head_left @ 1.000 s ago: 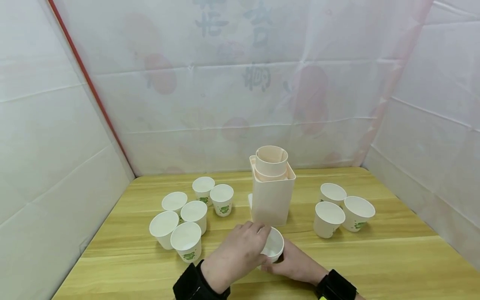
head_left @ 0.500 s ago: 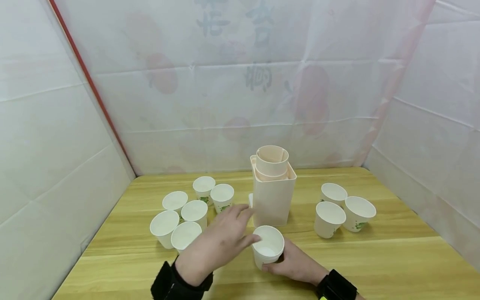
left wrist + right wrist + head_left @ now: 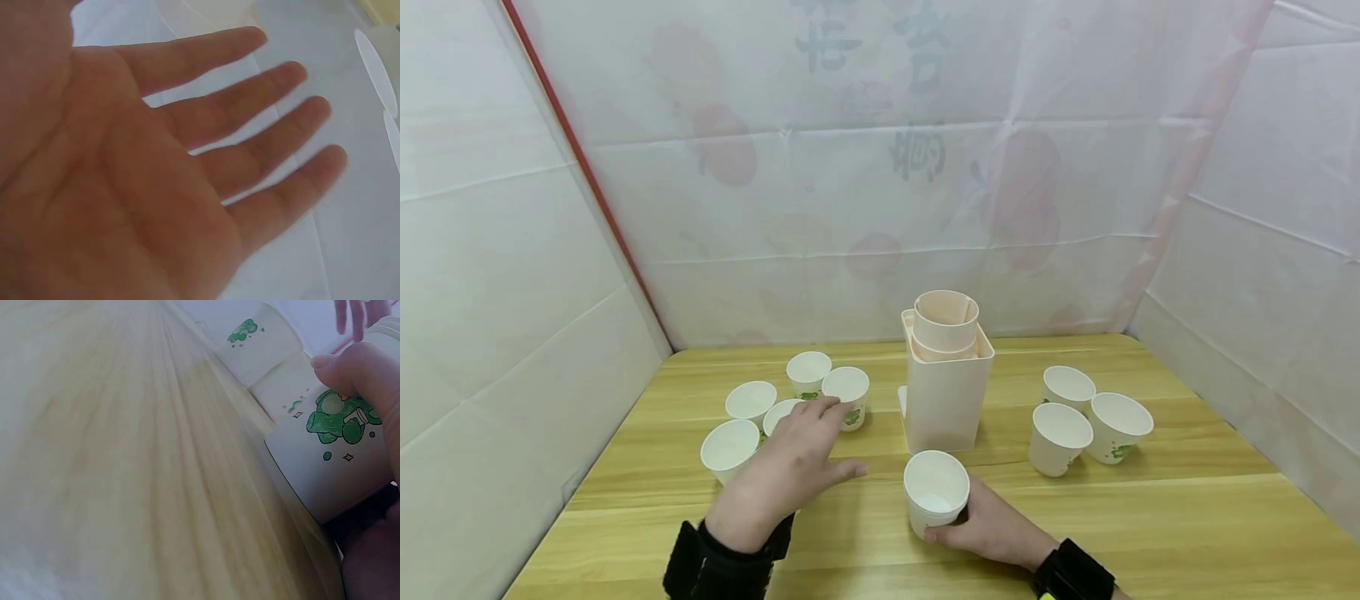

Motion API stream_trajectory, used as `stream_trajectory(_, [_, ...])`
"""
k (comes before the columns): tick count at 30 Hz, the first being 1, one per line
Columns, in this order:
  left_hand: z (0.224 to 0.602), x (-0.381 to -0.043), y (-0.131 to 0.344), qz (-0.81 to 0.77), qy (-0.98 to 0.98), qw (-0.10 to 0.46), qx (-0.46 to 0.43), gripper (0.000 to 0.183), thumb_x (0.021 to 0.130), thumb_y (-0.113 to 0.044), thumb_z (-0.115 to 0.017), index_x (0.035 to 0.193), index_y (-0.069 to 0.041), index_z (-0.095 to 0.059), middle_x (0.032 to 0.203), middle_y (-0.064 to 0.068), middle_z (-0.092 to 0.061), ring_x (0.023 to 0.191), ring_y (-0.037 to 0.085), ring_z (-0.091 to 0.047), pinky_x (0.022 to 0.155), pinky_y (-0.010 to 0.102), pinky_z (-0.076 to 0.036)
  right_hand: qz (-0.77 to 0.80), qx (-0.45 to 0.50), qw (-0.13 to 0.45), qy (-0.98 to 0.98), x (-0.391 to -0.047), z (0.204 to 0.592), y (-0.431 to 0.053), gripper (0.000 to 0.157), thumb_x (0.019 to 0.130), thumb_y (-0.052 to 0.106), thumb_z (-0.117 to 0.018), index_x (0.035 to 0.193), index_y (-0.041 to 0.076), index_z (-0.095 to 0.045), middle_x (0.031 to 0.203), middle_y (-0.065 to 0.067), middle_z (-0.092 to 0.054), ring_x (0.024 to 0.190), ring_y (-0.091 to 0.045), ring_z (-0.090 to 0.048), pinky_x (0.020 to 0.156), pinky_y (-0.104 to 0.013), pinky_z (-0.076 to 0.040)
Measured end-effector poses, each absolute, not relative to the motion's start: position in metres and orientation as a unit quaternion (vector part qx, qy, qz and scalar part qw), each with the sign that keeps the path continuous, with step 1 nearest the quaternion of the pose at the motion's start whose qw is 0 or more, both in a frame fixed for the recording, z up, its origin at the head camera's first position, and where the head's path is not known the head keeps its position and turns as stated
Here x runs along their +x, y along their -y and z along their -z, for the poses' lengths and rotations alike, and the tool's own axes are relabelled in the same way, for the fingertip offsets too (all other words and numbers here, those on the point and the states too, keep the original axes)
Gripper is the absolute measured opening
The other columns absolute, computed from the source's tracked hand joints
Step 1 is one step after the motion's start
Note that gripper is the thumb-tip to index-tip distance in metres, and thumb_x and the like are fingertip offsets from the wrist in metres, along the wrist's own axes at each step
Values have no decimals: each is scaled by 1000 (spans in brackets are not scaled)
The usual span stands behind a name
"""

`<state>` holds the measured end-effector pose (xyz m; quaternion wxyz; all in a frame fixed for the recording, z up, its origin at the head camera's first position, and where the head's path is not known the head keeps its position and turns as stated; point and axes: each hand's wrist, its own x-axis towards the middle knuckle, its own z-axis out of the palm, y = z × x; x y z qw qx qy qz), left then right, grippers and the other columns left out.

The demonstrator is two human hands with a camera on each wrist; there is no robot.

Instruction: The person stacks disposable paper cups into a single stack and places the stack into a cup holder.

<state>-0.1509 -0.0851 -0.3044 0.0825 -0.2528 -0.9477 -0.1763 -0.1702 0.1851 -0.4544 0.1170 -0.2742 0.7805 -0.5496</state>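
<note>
Pale hangings (image 3: 865, 200), wood-grained table (image 3: 1165, 533), white cups (image 3: 927, 505)

before you on the table (image 3: 1187, 521) stands a box (image 3: 946, 408) with a cylinder (image 3: 946, 335) in its top, nested cups (image 3: 936, 487) in your right hand (image 3: 988, 527) on its near side. to its left is a cup cluster (image 3: 778, 412), partly behind your left hand (image 3: 790, 467); to its right, three cups (image 3: 1101, 423).

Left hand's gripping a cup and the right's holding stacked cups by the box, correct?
Not quite: the left hand grips nothing; the left wrist view shows its fingers straight and spread. The right hand does hold stacked cups by the box.
</note>
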Motion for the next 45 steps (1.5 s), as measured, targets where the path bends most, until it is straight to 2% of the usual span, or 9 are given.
stream_trajectory(11, [309, -154, 95, 120, 979, 25, -162, 65, 67, -41, -78, 115, -3, -54, 120, 19, -50, 105, 39, -45, 85, 55, -41, 551, -280, 123, -776, -170, 453, -186, 63, 77, 23, -73, 129, 21, -37, 120, -3, -52, 109, -23, -48, 93, -34, -39])
stream_trajectory(24, [314, -162, 97, 110, 985, -61, -122, 50, 64, -26, -80, 104, -7, -56, 92, 10, -52, 83, 30, -46, 68, 47, -43, 547, -277, 116, -781, -171, 455, -186, 64, 77, 24, -74, 129, 23, -37, 120, -1, -52, 109, -22, -48, 93, -35, -39])
stream_trajectory(27, [313, -161, 98, 109, 985, -58, -118, 50, 63, -25, -82, 102, -8, -55, 92, 10, -52, 86, 31, -46, 69, 47, -43, 545, -281, 113, -782, -171, 456, -186, 63, 77, 24, -74, 129, 23, -37, 120, -1, -52, 109, -22, -48, 93, -34, -39])
stream_trajectory(34, [311, -157, 102, 78, 992, -46, -90, 64, 62, -30, -83, 115, -9, -53, 95, 13, -52, 95, 40, -43, 77, 54, -38, 549, -278, 118, -779, -171, 454, -186, 63, 77, 23, -74, 129, 23, -38, 120, -2, -52, 109, -22, -48, 93, -34, -39])
stream_trajectory(45, [312, -159, 102, 81, 991, -22, -106, 52, 63, -13, -80, 109, -15, -59, 98, 7, -58, 90, 34, -47, 76, 51, -38, 553, -280, 122, -775, -170, 454, -186, 63, 78, 22, -73, 129, 22, -37, 121, -3, -52, 109, -23, -48, 93, -34, -39])
